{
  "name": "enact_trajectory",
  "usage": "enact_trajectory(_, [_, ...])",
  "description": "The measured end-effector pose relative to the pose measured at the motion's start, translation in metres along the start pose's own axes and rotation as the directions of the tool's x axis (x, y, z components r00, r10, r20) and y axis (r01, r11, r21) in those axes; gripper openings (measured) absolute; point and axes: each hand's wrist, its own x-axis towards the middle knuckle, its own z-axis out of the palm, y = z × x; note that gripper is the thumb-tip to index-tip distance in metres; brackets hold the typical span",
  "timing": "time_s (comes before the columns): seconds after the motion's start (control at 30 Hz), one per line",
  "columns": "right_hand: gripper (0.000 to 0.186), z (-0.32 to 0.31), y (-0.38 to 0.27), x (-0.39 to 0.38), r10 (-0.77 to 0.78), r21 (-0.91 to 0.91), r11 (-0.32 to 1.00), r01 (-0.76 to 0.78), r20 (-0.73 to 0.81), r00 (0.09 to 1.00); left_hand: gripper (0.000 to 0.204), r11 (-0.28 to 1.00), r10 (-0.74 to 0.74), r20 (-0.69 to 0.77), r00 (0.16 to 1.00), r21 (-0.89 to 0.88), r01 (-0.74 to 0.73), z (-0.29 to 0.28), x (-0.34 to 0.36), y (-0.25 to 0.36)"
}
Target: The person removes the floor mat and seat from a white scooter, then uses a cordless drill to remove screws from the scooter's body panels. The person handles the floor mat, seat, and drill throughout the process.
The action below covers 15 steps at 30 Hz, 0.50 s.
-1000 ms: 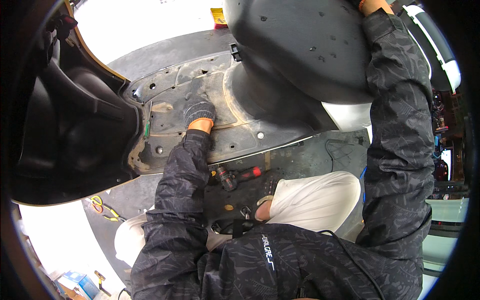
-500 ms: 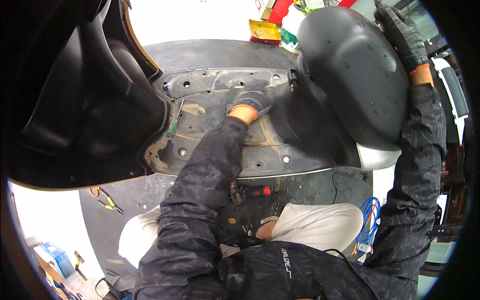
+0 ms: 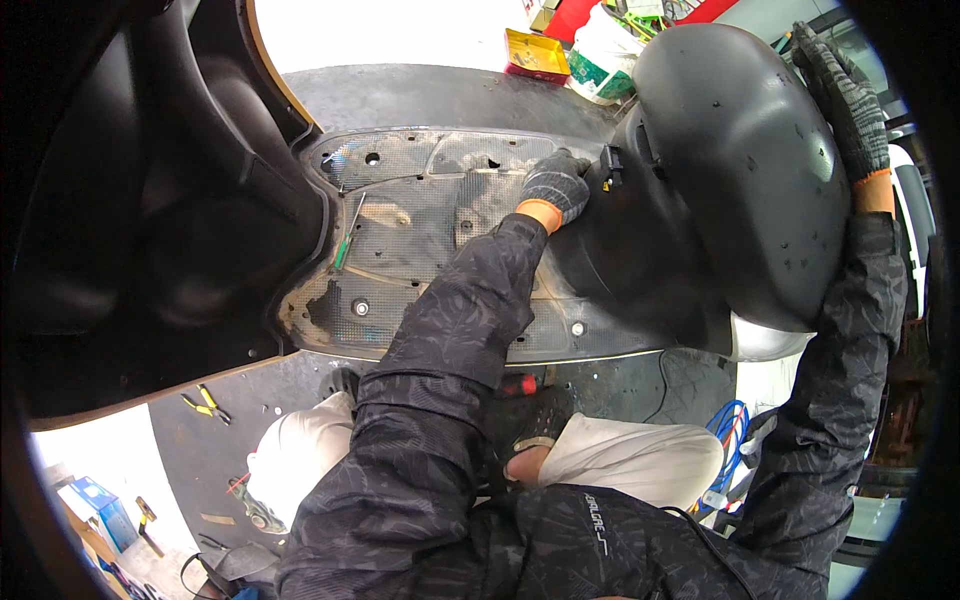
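A scooter lies across the view. My left hand (image 3: 556, 186), in a grey knit glove with an orange cuff, is closed at the seam between the ribbed footboard (image 3: 400, 235) and the black under-seat cover (image 3: 620, 250). Whatever its curled fingers hold is hidden. Just right of it, a small black fitting with a yellow tip (image 3: 611, 168) sits on the cover. On the far right my gloved right hand (image 3: 845, 105) lies stretched along the outer side of the black seat (image 3: 740, 170). A green-handled screwdriver (image 3: 347, 238) rests on the footboard's left part.
The black front shield (image 3: 170, 230) fills the left side. Pliers with yellow handles (image 3: 207, 405) and a red-and-black tool (image 3: 518, 384) lie on the dark floor mat. Behind stand a yellow-and-red tray (image 3: 537, 55) and a white-and-green bucket (image 3: 605, 60). Blue cable (image 3: 733, 430) lies right.
My left hand, blurred before, has moved right and slightly up to the cover's edge. My right hand stays along the seat. The view has shifted, and my left sleeve now hides more of the red-and-black tool.
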Motion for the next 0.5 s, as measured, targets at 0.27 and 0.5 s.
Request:
enact_trajectory(0.27, [0.040, 0.039, -0.107, -0.027, 0.244, 0.115, 0.968, -0.222, -0.243, 0.939, 0.032, 0.995, 0.069, 0.134, 0.989, -0.076, -0.059, -0.025, 0.000, -0.002])
enact_trajectory(0.5, [0.038, 0.042, -0.139, -0.026, 0.400, 0.328, 0.887, -0.323, -0.200, 0.894, 0.052, 0.859, -0.084, -0.118, 0.989, 0.494, 0.132, -0.066, -0.062, -0.032])
